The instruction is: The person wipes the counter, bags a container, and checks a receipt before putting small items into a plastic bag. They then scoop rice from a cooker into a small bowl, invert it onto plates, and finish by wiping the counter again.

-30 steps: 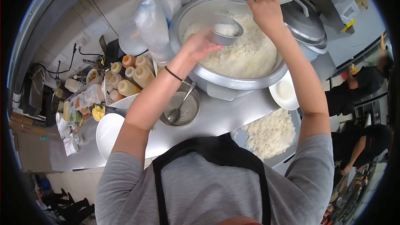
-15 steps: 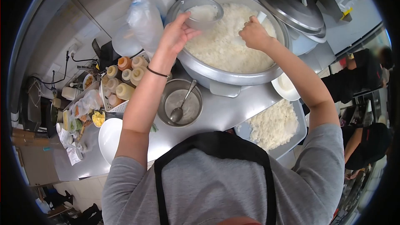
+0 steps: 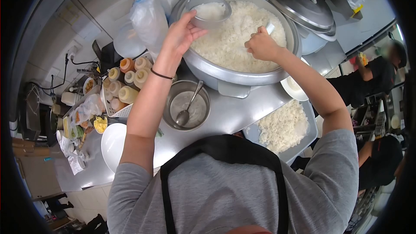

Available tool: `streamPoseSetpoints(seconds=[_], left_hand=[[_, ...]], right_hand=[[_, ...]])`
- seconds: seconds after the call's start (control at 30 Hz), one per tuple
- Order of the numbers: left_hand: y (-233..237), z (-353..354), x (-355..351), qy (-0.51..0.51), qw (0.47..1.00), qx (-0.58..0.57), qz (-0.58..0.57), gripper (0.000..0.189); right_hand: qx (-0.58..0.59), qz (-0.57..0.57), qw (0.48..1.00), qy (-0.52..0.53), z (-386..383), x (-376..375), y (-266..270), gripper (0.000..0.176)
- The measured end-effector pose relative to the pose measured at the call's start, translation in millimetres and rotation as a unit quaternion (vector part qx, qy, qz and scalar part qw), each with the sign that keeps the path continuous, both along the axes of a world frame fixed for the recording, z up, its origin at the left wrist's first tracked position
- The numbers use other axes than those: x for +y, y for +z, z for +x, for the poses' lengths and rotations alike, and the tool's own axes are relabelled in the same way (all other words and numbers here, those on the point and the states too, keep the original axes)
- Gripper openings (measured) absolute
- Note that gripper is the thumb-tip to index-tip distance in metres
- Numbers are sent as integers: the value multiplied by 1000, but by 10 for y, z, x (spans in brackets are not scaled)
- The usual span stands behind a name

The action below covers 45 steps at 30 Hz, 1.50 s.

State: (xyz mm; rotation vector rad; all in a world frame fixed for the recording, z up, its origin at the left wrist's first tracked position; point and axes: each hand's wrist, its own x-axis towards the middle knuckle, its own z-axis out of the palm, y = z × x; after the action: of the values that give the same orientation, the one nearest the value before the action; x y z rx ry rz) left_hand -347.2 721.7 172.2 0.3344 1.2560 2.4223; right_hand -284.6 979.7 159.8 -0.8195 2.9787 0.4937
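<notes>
A large round metal pot (image 3: 260, 78) full of white cooked rice (image 3: 236, 47) stands against the wall. Over its left side, my left hand (image 3: 184, 32) grips a clear bowl (image 3: 219, 21) by the near rim, thumb on the edge. Some rice (image 3: 211, 10) lies inside that bowl. My right hand (image 3: 262, 46) is closed around a white handle (image 3: 270, 28), low over the rice at the pot's right side. The working end of this utensil is hidden by my hand and the rice, so its exact kind does not show.
A metal pan (image 3: 187, 123) with a spoon (image 3: 189, 104) sits nearer me. Sauce bottles fill a white basket (image 3: 123, 112) at left. A grey tray (image 3: 251, 135) of rice is at right. The pot lid (image 3: 294, 0) leans behind. Two people (image 3: 381, 78) stand at far right.
My right hand has shifted slightly left and down over the rice, still on the white handle. My left hand keeps the bowl in nearly the same place. A person at far right has moved.
</notes>
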Motion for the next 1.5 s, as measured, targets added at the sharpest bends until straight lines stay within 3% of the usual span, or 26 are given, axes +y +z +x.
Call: streamPoseSetpoints(seconds=[0.37, 0.47, 0.6, 0.67, 0.77, 0.83, 0.87, 0.97, 1.07, 1.17, 1.2, 1.27, 1.3, 1.33, 1.43, 1.5], left_hand=[[-6, -3, -31, 14, 1000, 4, -20, 35], [-13, -22, -56, 11, 999, 13, -38, 35], [-27, -33, -67, 17, 994, 40, -105, 32], [-36, -23, -32, 29, 987, 58, -149, 32], [-38, 21, 98, 18, 978, 66, -197, 32], [-36, 54, 223, -1, 978, 59, -199, 33], [-32, 59, 288, -31, 988, 12, -151, 35], [-54, 55, 449, -51, 994, -49, -78, 45], [-94, -13, 519, -29, 993, -108, -44, 49], [-97, -117, 493, -22, 989, -144, -28, 49], [-95, -133, 471, -26, 990, -137, -21, 50], [-88, -162, 447, -14, 990, -143, -3, 51], [-82, -174, 434, -7, 989, -146, 14, 52], [-73, -193, 421, -4, 989, -149, 11, 52], [-164, -263, 391, -2, 991, -134, 23, 58], [-264, -302, 330, 33, 975, 109, -190, 52]], right_hand=[[-64, -173, 983, 26, 179, 32, -30, 7], [-120, -184, 976, 12, 154, 120, 9, 8], [-111, -188, 976, 10, 84, 238, 229, 8], [-4, -228, 973, 33, -24, 295, 487, 7], [56, -193, 980, -16, -161, 133, 1035, 9], [243, -101, 964, -48, -293, 21, 1143, 8], [245, -100, 963, -47, -310, -65, 1121, 8], [253, 76, 964, 23, -334, -347, 947, 8], [189, 45, 981, -21, -337, -437, 893, 9], [207, 12, 975, -75, -360, -272, 1073, 13], [205, 12, 976, -71, -324, -242, 1102, 13], [267, -100, 958, -6, -218, -228, 1094, 19], [236, -73, 969, 8, -188, -257, 1012, 30], [232, -77, 970, 9, -166, -309, 947, 30], [193, -72, 978, 28, -171, -390, 824, 33], [215, -110, 970, 18, -372, -225, 960, 30]])
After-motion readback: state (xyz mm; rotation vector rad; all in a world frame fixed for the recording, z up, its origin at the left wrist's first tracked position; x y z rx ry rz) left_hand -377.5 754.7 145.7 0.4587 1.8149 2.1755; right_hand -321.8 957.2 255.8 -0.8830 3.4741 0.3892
